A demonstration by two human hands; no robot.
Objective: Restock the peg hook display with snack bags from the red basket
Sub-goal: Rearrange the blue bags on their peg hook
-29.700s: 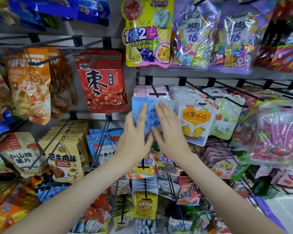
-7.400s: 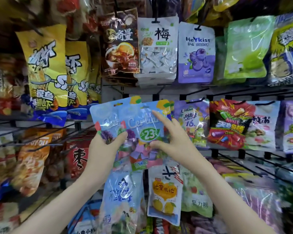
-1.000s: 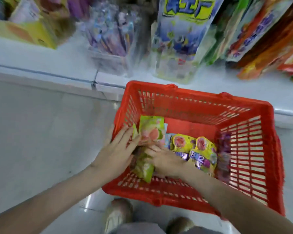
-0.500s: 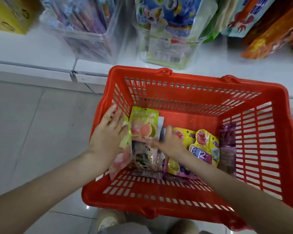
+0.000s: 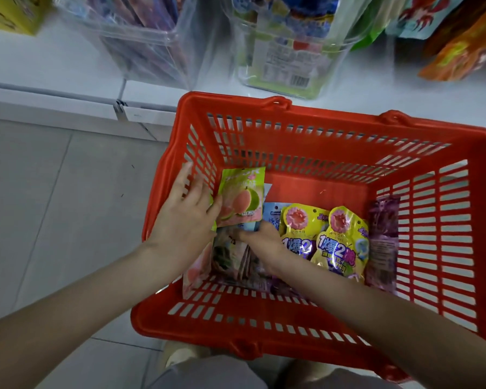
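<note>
Reaching into red basket [image 5: 306, 153]: left hand [image 5: 184, 223] flat-fingered against guava bag [image 5: 243, 197] just right of it, long axis pointing away; right hand [image 5: 264, 244] below, grip unclear.

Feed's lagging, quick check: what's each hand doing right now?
Left hand: open, fingers straight against the green bag.
Right hand: cannot tell, fingers buried among the bags.

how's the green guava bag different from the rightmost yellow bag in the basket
The green guava bag stands tipped up near the left wall of the red basket, against the left hand; the yellow bag lies flat among other bags. The green guava bag shows a cut pink fruit; the yellow bag shows big lettering and a pink round. Both are printed snack pouches inside the basket.
</note>
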